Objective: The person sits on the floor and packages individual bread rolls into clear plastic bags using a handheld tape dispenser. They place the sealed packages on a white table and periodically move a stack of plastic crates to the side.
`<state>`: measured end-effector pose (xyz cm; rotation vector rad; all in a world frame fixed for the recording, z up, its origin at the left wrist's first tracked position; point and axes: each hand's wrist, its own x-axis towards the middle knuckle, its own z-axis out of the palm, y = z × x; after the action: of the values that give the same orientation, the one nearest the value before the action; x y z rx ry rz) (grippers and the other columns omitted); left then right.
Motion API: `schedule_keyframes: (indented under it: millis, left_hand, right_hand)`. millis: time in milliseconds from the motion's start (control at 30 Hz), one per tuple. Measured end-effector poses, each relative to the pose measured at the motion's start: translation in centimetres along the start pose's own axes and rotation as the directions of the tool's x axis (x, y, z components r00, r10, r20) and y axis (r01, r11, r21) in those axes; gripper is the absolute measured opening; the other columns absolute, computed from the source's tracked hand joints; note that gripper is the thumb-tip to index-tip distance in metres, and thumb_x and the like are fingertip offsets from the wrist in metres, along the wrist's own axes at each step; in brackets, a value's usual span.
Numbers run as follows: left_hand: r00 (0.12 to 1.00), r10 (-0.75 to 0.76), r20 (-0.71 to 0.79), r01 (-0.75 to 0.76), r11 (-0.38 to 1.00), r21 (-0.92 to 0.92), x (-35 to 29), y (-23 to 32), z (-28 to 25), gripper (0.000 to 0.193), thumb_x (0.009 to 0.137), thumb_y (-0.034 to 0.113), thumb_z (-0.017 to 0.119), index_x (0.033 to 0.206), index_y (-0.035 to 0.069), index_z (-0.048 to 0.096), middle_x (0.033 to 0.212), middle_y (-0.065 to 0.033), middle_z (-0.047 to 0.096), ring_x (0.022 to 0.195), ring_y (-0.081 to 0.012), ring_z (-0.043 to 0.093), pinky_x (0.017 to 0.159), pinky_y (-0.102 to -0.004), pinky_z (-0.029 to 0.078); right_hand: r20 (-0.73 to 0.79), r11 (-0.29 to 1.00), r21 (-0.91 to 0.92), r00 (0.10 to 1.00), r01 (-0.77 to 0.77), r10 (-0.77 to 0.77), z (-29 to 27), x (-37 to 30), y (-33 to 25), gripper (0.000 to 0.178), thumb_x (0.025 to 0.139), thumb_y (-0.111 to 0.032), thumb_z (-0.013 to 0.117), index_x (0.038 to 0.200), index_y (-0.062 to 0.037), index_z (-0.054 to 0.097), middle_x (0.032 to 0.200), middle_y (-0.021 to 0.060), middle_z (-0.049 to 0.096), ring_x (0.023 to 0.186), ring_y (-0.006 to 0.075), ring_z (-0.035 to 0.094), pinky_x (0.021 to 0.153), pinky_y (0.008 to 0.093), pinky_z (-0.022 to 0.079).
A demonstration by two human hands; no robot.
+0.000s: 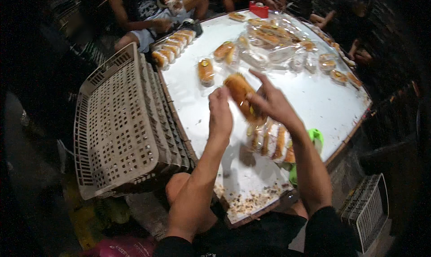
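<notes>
A golden-brown bread roll, slightly blurred, is tilted above the white tabletop between my hands. My right hand is at its right side, thumb against the roll and index finger stretched out past it. Close to the roll's left end, my left hand has its fingers curled closed; what they pinch, if anything, is hidden. Just below the right hand, a row of wrapped bread rolls stands packed side by side on the table. Farther off lies a single wrapped roll, with another pair of rolls beside it.
Stacked plastic crates stand against the table's left side; another crate is low at the right. More wrapped rolls and a row lie farther back, near a red container. Crumbs cover the near edge. Other people sit around the table.
</notes>
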<state>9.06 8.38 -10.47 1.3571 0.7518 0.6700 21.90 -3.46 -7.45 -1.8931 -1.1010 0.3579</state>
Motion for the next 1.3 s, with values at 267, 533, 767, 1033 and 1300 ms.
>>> schedule_keyframes:
  millis: [267,533,767,1033,1300]
  left_hand:
    - [0.924,0.333,0.189,-0.326,0.943,-0.069,-9.6,-1.4,7.3,0.042,0.106,0.041,0.040,0.112,0.000,0.048,0.100,-0.0141,0.059,0.095,-0.0232,0.057,0.089,-0.0365,0.044]
    - [0.678,0.636,0.368,-0.674,0.738,-0.035,-14.5,1.7,6.6,0.023,0.098,0.021,0.060,0.086,0.002,0.056,0.117,-0.0153,0.055,0.118,-0.0253,0.046,0.097,-0.0377,0.040]
    - [0.875,0.463,0.142,-0.430,0.877,-0.213,-11.0,2.4,6.2,0.024,0.106,0.022,0.047,0.093,0.003,0.051,0.096,-0.0061,0.055,0.087,-0.0124,0.053,0.084,-0.0287,0.045]
    - [0.916,0.395,0.077,-0.338,0.859,-0.385,-7.7,1.9,4.7,0.026,0.108,0.024,0.043,0.089,0.006,0.046,0.076,-0.0015,0.050,0.070,-0.0090,0.048,0.063,-0.0255,0.043]
    - [0.877,0.165,0.452,-0.076,0.975,-0.208,-3.9,1.8,3.1,0.032,0.104,0.024,0.053,0.081,0.002,0.054,0.065,0.0018,0.050,0.059,-0.0045,0.044,0.053,-0.0235,0.037]
  right_hand:
    - [-0.432,0.924,0.381,0.878,-0.030,0.207,-2.8,-15.8,-2.0,0.026,0.097,-0.025,0.062,0.107,-0.0012,0.064,0.099,0.0081,0.061,0.090,0.0190,0.058,0.079,0.0326,0.047]
    - [-0.661,0.994,0.034,0.749,0.103,-0.055,-2.6,-22.1,-3.4,0.006,0.092,-0.005,0.062,0.094,-0.0011,0.058,0.105,0.0153,0.059,0.104,0.0279,0.057,0.094,0.0403,0.044]
    - [-0.761,0.949,0.225,0.648,0.219,0.031,-1.0,-17.4,-4.5,0.010,0.097,-0.010,0.056,0.097,-0.0003,0.057,0.109,0.0140,0.058,0.102,0.0236,0.057,0.095,0.0376,0.045]
    - [-0.678,0.857,0.360,0.735,0.368,-0.031,1.5,-13.0,-6.8,0.011,0.100,-0.009,0.055,0.107,-0.0016,0.053,0.104,0.0071,0.055,0.095,0.0138,0.055,0.087,0.0285,0.047]
    - [-0.544,0.732,0.593,0.837,0.335,0.058,3.0,-9.5,-4.9,0.011,0.104,-0.013,0.046,0.108,-0.0038,0.042,0.101,0.0108,0.058,0.093,0.0164,0.060,0.086,0.0329,0.053]
